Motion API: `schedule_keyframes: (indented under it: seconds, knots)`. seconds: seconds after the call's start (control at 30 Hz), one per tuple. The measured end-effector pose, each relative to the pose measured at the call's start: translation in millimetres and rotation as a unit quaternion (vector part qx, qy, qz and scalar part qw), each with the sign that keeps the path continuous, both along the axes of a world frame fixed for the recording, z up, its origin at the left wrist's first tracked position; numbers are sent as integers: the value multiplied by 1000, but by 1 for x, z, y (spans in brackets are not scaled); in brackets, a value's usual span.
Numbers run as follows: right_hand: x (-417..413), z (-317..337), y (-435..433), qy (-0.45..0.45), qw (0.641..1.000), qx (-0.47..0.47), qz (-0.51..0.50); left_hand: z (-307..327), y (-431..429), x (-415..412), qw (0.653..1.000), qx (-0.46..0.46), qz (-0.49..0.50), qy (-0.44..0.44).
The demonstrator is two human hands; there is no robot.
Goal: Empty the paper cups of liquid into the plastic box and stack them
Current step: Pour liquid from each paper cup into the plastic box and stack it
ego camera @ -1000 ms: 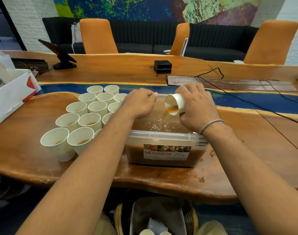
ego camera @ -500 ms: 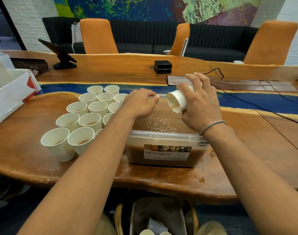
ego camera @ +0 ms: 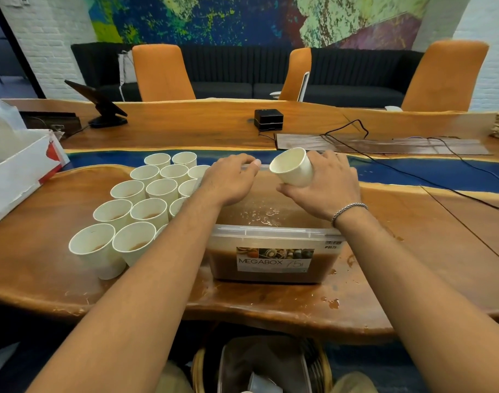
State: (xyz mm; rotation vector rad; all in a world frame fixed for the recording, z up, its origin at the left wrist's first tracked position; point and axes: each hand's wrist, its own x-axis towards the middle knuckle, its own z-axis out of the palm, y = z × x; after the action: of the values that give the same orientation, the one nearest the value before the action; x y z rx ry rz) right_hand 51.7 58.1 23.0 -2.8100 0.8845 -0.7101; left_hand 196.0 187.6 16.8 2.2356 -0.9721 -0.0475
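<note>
My right hand (ego camera: 327,185) is wrapped around one paper cup (ego camera: 292,167), fingers curled behind its wall and thumb under it, above the far half of the plastic box (ego camera: 273,232) in the middle of the frame. The cup lies tilted, its long axis running from the base in my palm at the right up to the mouth at the upper left. The mouth faces my left hand, and I see no liquid inside, so I judge this one emptied. My left hand (ego camera: 231,180) sits just left of the cup, fingers curled over the far rim of the box, steadying it. The box holds brown liquid with bubbles on top and stands near the front edge of the table (ego camera: 44,251). Brown drips are on the wood at its lower right. The other cups (ego camera: 146,194) stand upright in a tight cluster in the left centre of the frame, touching or nearly so, with brown liquid in the bottom of the near ones. They lie left of both hands, and my left forearm crosses over the cluster's right edge, so the left hand is the nearer one to lift the next cup. I see no stack on the table, so the emptied cup in my right hand would likely start it
</note>
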Motion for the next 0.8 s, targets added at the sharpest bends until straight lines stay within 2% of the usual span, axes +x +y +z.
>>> schedule_keyframes:
  seconds: [0.1,0.27,0.37,0.47,0.6,0.7,0.8]
  knots:
    - [0,2,-1,-43,997,61,3,9,-2,-9,996,-87,18,13]
    - [-6,11,-4,-161,960,230,29,42,-22,-48,963,-199,-51,176]
    - [-20,25,-14,-208,940,266,41,61,-42,-67,953,-222,-76,190]
    - [-40,36,-35,-236,926,290,38,69,-71,-82,958,-206,-104,168]
    - [-74,37,-64,-232,917,326,13,69,-112,-100,965,-175,-131,143]
    - [-99,29,-81,-221,904,365,8,66,-137,-116,971,-115,-146,154]
    - [-114,14,-96,-183,916,356,-6,59,-152,-131,977,-12,-186,103]
